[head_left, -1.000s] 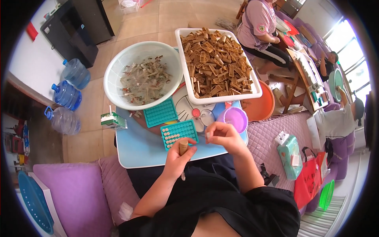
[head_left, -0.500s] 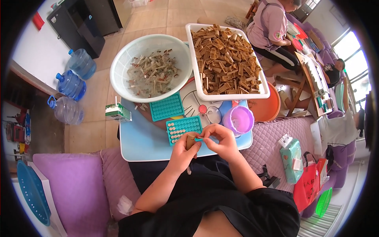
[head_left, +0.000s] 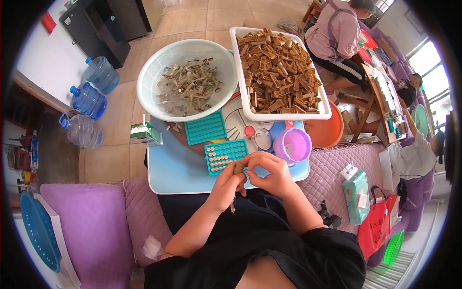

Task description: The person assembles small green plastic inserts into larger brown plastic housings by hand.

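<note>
Brown casing (head_left: 238, 167) in left hand's (head_left: 225, 189) grip, nearside of teal tray (head_left: 237, 149) — right hand (head_left: 273, 174) against it, hold unclear — brace casing.

nearer pad (head_left: 237, 149) left of cup (head_left: 289, 158)

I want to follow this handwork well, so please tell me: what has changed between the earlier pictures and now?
The right hand moved left, and its fingertips are now close by the brown piece in the left hand. The small pale thing it pinched first is hidden now. The left hand keeps its hold; tray, basket and purple cup stayed.
</note>
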The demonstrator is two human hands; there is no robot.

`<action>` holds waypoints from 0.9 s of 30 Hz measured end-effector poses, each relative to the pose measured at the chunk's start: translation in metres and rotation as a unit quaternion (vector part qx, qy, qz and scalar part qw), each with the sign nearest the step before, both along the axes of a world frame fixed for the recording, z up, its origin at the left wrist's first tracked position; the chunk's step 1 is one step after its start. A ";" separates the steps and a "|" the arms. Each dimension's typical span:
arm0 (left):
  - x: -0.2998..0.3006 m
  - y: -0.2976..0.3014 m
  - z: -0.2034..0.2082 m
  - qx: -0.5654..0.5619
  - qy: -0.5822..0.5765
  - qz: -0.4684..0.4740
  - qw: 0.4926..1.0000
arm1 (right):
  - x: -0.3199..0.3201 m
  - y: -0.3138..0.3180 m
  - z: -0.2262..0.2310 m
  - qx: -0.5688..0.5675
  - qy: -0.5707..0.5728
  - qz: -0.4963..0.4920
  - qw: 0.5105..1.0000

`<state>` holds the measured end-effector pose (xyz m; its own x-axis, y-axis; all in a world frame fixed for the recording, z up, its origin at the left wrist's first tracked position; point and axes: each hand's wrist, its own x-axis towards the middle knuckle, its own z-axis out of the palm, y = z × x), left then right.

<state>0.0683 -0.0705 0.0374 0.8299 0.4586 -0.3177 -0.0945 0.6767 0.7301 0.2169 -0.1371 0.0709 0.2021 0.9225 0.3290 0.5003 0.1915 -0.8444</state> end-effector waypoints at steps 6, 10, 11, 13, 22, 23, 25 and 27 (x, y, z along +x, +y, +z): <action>0.002 -0.005 -0.002 0.162 0.062 0.009 0.985 | 0.000 0.002 -0.007 0.022 -0.079 0.003 0.997; -0.001 -0.004 -0.007 0.166 0.073 -0.022 0.983 | 0.008 -0.002 -0.011 -0.008 -0.039 0.024 0.999; 0.000 -0.004 -0.007 0.145 0.070 -0.031 0.986 | 0.010 -0.004 -0.012 -0.002 -0.025 0.032 0.999; 0.001 -0.006 -0.008 0.122 0.057 -0.032 0.990 | 0.007 -0.006 -0.014 0.014 -0.043 0.015 0.999; 0.028 0.007 -0.003 0.135 -0.059 -0.205 0.967 | 0.046 -0.028 0.001 -0.044 0.090 0.073 0.992; 0.037 0.010 0.002 0.147 -0.089 -0.272 0.947 | 0.063 -0.035 0.000 -0.037 0.104 0.132 0.985; 0.066 0.027 0.012 0.416 -0.086 -0.170 0.889 | 0.104 -0.058 -0.015 0.025 0.209 0.033 0.977; 0.104 0.052 0.041 0.436 0.040 -0.107 0.893 | 0.150 -0.085 -0.032 0.125 0.390 -0.107 0.906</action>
